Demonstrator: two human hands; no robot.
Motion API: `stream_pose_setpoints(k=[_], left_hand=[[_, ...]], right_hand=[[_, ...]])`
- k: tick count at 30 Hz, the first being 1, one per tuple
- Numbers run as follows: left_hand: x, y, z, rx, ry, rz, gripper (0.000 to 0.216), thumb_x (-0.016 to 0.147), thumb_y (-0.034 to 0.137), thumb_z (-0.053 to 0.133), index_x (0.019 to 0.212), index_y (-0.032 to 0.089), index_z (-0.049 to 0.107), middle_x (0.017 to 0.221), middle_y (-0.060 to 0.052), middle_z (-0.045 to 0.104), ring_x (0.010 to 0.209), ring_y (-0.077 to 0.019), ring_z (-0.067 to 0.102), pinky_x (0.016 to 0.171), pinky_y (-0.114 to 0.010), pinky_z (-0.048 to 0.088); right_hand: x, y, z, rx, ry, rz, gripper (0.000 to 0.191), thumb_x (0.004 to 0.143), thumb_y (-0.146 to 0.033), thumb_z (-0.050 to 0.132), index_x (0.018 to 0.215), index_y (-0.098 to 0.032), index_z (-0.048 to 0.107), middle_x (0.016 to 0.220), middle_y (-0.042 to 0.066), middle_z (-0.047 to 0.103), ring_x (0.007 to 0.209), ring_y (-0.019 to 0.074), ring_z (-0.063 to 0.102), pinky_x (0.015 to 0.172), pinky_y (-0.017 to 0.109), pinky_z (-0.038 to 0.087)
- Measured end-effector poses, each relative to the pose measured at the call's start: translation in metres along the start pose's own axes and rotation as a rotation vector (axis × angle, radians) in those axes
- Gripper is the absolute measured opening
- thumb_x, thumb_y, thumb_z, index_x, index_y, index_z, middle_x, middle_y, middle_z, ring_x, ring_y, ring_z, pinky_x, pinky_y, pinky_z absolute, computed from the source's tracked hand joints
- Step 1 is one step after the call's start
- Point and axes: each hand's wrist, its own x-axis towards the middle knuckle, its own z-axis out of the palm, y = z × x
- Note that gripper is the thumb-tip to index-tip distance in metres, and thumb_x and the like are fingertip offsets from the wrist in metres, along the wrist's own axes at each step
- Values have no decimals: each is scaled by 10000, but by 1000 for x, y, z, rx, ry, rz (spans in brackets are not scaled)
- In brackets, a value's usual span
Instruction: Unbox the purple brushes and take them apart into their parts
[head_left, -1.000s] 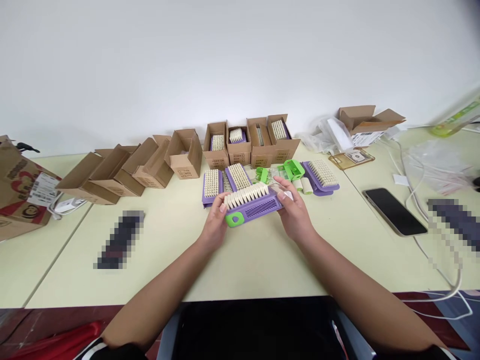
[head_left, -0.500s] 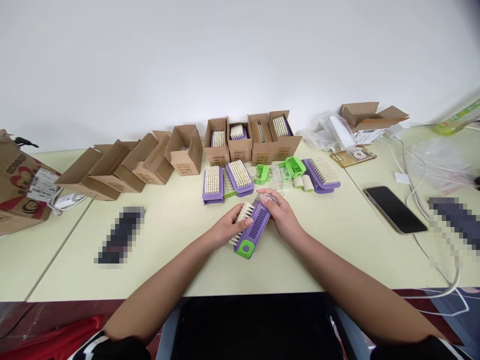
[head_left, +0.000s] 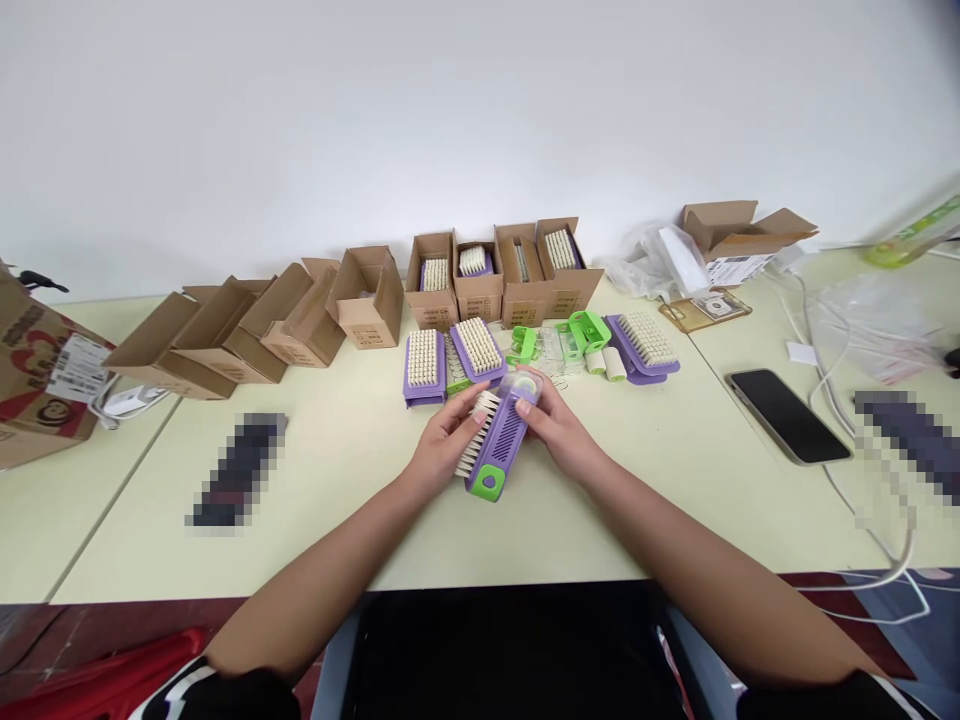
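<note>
Between my two hands is a purple scrub brush [head_left: 508,440] with cream bristles, a green end piece and a clear cap at its far end. It is tilted, with the bristles facing left. My left hand [head_left: 439,447] is closed round the bristle side. My right hand [head_left: 559,430] grips the right side near the clear cap, its thumb on the purple body. Just beyond lie two purple brushes, one at the left [head_left: 424,362] and another [head_left: 480,348] beside it, bristles up. Green plastic parts [head_left: 589,332] and small cream rollers [head_left: 613,364] lie farther right.
Open cardboard boxes [head_left: 365,315] line the back, several holding brushes. A third loose brush [head_left: 643,345] lies at the right. A phone [head_left: 787,415], cables and plastic bags [head_left: 874,330] occupy the right side. A pixelated dark object [head_left: 238,470] is at left.
The brush has turned slightly more upright and moved a little away from me. My right thumb has shifted from the clear cap down onto the purple body.
</note>
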Motion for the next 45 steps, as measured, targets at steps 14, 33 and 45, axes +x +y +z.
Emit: stream_pose_setpoints(k=[14,33,45], left_hand=[[-10,7,1,361,146,525,537,1155,606,406,1549,301,608,1675,-122,509,1600,-335,452,1303,-567,426],[-14,8,2,530,-233,644,707,1092,451,651,1750,335,422,1821,-108,403,1710,-378,335,1402,-632,277],[-13,5,-4,621,-113,710,930,957,472,846,1754,364,379,1720,-169,461,1620,-414,430,1332,-657,375]], right_hand=[[-13,0,17,69,-221,177,688,853,-471,943,1452,-324,637,1196,40,784,972,233,762,702,316,642],[5,-13,1,278,229,-37,481,926,-599,804,1285,-285,740,1325,46,815,1196,302,767,965,425,643],[5,-13,1,340,261,120,418,935,-644,731,1147,-285,751,1046,30,849,1022,311,801,885,452,668]])
